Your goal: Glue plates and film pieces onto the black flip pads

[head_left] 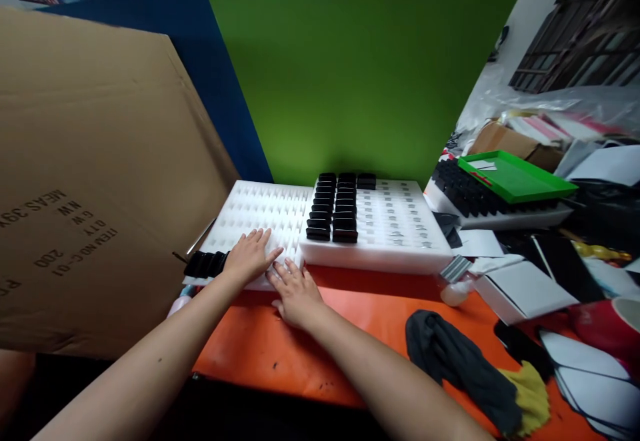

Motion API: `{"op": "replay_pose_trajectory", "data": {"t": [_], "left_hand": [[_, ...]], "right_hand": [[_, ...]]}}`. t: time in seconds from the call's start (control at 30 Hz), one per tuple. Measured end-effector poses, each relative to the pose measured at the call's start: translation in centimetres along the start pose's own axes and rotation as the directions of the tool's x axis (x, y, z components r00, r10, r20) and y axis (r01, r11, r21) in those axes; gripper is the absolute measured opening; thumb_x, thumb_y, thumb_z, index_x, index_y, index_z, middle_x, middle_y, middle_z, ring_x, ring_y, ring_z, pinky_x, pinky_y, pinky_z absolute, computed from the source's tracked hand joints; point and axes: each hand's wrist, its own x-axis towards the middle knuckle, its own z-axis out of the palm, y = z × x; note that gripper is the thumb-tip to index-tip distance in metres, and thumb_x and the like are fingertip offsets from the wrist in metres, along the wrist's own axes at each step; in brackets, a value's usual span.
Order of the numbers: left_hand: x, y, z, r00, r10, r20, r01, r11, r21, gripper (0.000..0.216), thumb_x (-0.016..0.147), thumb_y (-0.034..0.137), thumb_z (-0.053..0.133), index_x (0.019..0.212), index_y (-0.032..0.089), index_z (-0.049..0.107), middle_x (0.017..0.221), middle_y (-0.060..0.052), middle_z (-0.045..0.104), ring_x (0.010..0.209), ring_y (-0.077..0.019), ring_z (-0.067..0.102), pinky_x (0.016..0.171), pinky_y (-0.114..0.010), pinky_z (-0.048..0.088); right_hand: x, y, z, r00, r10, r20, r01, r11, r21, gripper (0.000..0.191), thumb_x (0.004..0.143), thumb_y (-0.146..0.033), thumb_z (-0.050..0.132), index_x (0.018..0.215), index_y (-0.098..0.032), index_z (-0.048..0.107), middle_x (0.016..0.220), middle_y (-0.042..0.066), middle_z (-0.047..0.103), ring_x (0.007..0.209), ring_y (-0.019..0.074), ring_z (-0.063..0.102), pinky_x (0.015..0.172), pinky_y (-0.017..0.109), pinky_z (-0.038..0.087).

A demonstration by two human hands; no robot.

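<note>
dark cloth (463, 364) on orange table (370, 301); green tray (525, 176) rightward; cardboard (100, 161) leftward

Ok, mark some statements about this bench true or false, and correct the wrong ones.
1. The left hand is spread at the left foam tray. True.
2. The right hand is gripping a black piece. False: it is open at the near edge of that tray, with no piece visible in it.
3. The right foam tray has most of its black pieces toward its left side. True.
4. The left foam tray has no black pieces. False: a small group is at its near left corner.
5. The dark cloth lies on the orange table. True.
</note>
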Motion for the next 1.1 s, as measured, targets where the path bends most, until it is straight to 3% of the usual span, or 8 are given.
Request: {"op": "replay_pose_trajectory", "data": {"t": [0.23,0.43,0.53,0.63,0.73,0.83,0.97,1.1], "left_hand": [[0.9,-0.5,0.8,1.000,0.008,0.019,-0.008,1.000,-0.029,0.075,0.079,0.060,0.033,0.135,0.010,0.029,0.141,-0.015,0.030,0.128,-0.0297,0.026,0.104,-0.042,0.013],[0.9,0.2,0.8,0.999,-0.023,-0.030,0.021,0.997,-0.071,0.068,0.079,0.055,0.040,0.133,0.014,0.033,0.141,-0.013,0.031,0.127,-0.0297,0.029,0.103,-0.044,0.014],[0.5,0.4,-0.1,0.996,-0.050,-0.074,0.042,0.993,-0.109,0.057,0.082,0.051,0.038,0.128,0.017,0.041,0.137,-0.010,0.039,0.126,-0.0264,0.033,0.103,-0.041,0.018],[0.2,-1.0,-1.9,0.985,-0.111,-0.134,0.088,0.982,-0.165,0.047,0.089,0.044,0.026,0.125,0.021,0.045,0.135,-0.005,0.042,0.126,-0.0209,0.033,0.103,-0.036,0.022],[-0.3,-3.5,-3.5,0.931,-0.307,-0.195,0.264,0.939,-0.219,0.054,0.091,0.040,0.012,0.126,0.013,0.043,0.138,-0.013,0.037,0.128,-0.0294,0.026,0.100,-0.048,0.020],[-0.9,-5.3,-3.2,0.884,-0.436,-0.167,0.390,0.887,-0.249,0.056,0.089,0.049,0.019,0.125,0.014,0.045,0.139,-0.016,0.033,0.127,-0.0398,0.022,0.096,-0.060,0.014],[-1.5,-4.6,-1.2,0.910,-0.404,-0.095,0.372,0.894,-0.249,0.050,0.081,0.057,0.033,0.114,0.027,0.056,0.132,-0.008,0.047,0.124,-0.0348,0.032,0.098,-0.063,0.007],[-1.7,-3.5,-0.6,0.917,-0.385,-0.106,0.351,0.904,-0.246,0.050,0.079,0.056,0.035,0.110,0.025,0.059,0.132,-0.010,0.046,0.123,-0.0342,0.034,0.097,-0.065,-0.001]], "right_hand": [[0.3,0.0,0.5,0.999,-0.009,-0.038,0.010,1.000,0.017,0.069,0.079,-0.043,0.049,0.138,-0.026,0.018,0.147,0.000,0.011,0.133,0.0220,-0.002,0.103,0.049,0.012],[0.1,-0.1,0.5,0.999,-0.002,-0.041,0.002,1.000,0.006,0.069,0.080,-0.043,0.049,0.138,-0.027,0.016,0.147,-0.001,0.009,0.133,0.0219,-0.003,0.102,0.049,0.014],[-0.1,-0.2,0.4,0.999,0.004,-0.041,-0.003,1.000,0.007,0.070,0.079,-0.043,0.050,0.138,-0.027,0.016,0.147,0.000,0.010,0.133,0.0224,-0.003,0.102,0.049,0.014],[-0.2,-0.1,0.3,1.000,-0.001,-0.027,0.002,1.000,0.022,0.071,0.078,-0.042,0.051,0.138,-0.030,0.015,0.147,-0.002,0.009,0.133,0.0229,-0.001,0.101,0.050,0.017],[0.0,0.1,0.5,0.999,-0.016,-0.033,0.017,0.999,0.029,0.072,0.077,-0.043,0.052,0.138,-0.031,0.015,0.147,-0.003,0.010,0.133,0.0230,0.001,0.100,0.051,0.020],[0.3,0.1,0.9,0.997,-0.005,-0.075,0.006,1.000,0.022,0.071,0.077,-0.041,0.053,0.137,-0.030,0.018,0.147,-0.003,0.012,0.133,0.0233,0.003,0.099,0.051,0.022],[0.1,-0.1,1.6,0.987,-0.005,-0.161,0.011,0.999,0.038,0.068,0.078,-0.039,0.052,0.137,-0.028,0.021,0.146,-0.001,0.017,0.132,0.0241,0.006,0.098,0.051,0.024],[-0.6,0.1,2.3,0.962,-0.017,-0.273,0.041,0.995,0.086,0.056,0.083,-0.037,0.042,0.135,-0.031,0.023,0.144,-0.005,0.023,0.132,0.0211,0.011,0.098,0.046,0.026]]}}
